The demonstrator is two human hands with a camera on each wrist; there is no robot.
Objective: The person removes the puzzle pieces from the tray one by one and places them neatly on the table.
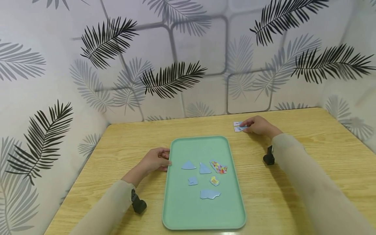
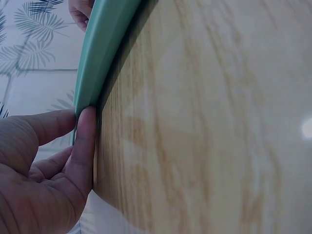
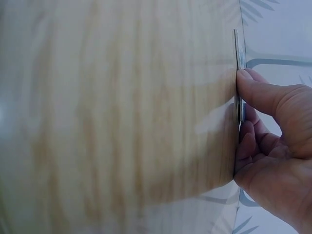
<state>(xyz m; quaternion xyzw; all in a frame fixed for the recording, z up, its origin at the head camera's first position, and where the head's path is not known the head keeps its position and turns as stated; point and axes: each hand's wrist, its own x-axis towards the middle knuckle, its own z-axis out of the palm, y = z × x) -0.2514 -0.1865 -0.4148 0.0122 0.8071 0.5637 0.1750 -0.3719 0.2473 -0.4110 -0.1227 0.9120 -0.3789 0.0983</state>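
Observation:
A green tray (image 1: 188, 213) lies on the table with several flat puzzle pieces on it. Most are light blue, like the piece (image 1: 210, 194) nearest the front; a multicoloured one (image 1: 218, 167) lies at the right. My left hand (image 1: 154, 160) grips the tray's left rim between thumb and fingers, closely seen in the left wrist view (image 2: 53, 170). Beyond the tray's far right corner, my right hand (image 1: 258, 125) pinches at pale blue puzzle pieces (image 1: 237, 129) on the table. In the right wrist view, that hand (image 3: 282, 136) has its thumb on their thin edge; the fingertips are partly hidden.
The wooden table (image 1: 138, 135) ends at a wall (image 1: 199, 94) with leaf-patterned covering at the back and left. Black straps with small devices sit on both wrists, one by the left sleeve (image 1: 138, 202).

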